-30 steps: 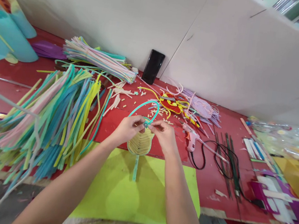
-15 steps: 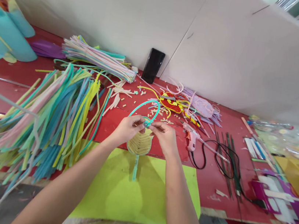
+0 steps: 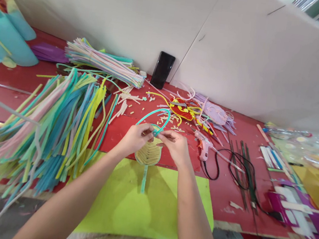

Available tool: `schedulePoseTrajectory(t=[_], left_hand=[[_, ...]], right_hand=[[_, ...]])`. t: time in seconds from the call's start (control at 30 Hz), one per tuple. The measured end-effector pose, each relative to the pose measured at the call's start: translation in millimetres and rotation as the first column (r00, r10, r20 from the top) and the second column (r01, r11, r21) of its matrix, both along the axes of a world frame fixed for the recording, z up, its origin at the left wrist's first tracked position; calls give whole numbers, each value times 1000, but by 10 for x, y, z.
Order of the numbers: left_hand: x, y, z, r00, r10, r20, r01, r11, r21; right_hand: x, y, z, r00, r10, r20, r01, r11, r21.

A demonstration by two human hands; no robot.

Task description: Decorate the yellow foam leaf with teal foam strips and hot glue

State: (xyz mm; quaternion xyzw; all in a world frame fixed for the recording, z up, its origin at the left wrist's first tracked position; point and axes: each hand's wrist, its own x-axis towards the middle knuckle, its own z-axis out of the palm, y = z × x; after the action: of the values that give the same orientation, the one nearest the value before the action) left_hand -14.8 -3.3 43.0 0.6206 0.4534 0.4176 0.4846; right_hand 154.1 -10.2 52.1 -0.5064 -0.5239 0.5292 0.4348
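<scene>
Between my hands is a turquoise pipe cleaner (image 3: 152, 113), bent into a loop that arches away from me, with a small coil at the pinched point. My left hand (image 3: 138, 137) pinches it from the left with thumb and forefinger. From the right, my right hand (image 3: 175, 143) pinches it close by, fingertips nearly meeting the left ones. Beneath both hands lies a leaf-shaped fan piece (image 3: 147, 155) of tan strips edged in pale green. Its green stem (image 3: 143, 180) points towards me over a lime-green mat (image 3: 123, 209).
Left, many coloured pipe cleaners (image 3: 67, 122) lie heaped, with a bundle (image 3: 105, 62) behind. A black phone (image 3: 162, 70) leans on the wall. Cut bits and lilac pieces (image 3: 213, 113) lie beyond my hands. To the right are a pink glue gun (image 3: 204, 146), its black cable and dark rods (image 3: 244, 167).
Almost nothing differs. Both hands keep their pinch on the turquoise pipe cleaner, and its small coil has turned slightly between the fingertips. The view has shifted a little.
</scene>
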Motion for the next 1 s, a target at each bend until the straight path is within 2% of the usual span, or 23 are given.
schedulePoseTrajectory(t=[0.27, 0.5, 0.6, 0.73, 1.0], left_hand=[[18, -17, 8, 999, 23, -33, -22, 999, 30], [22, -18, -38, 982, 53, -180, -16, 979, 201], [15, -16, -53, 974, 68, -216, -17, 973, 230], [24, -23, -34, 980, 51, -190, -12, 979, 201], [27, 19, -52, 1000, 3, 3, -3, 999, 40]], right_hand=[[1, -6, -7, 999, -33, -3, 33, 999, 0], [5, 13, -11, 998, -52, -40, 49, 997, -62], [3, 14, -13, 997, -55, -55, 52, 997, -61], [3, 15, -20, 997, -49, -56, 46, 998, -52], [-3, 5, -25, 996, -74, -49, 74, 997, -12]])
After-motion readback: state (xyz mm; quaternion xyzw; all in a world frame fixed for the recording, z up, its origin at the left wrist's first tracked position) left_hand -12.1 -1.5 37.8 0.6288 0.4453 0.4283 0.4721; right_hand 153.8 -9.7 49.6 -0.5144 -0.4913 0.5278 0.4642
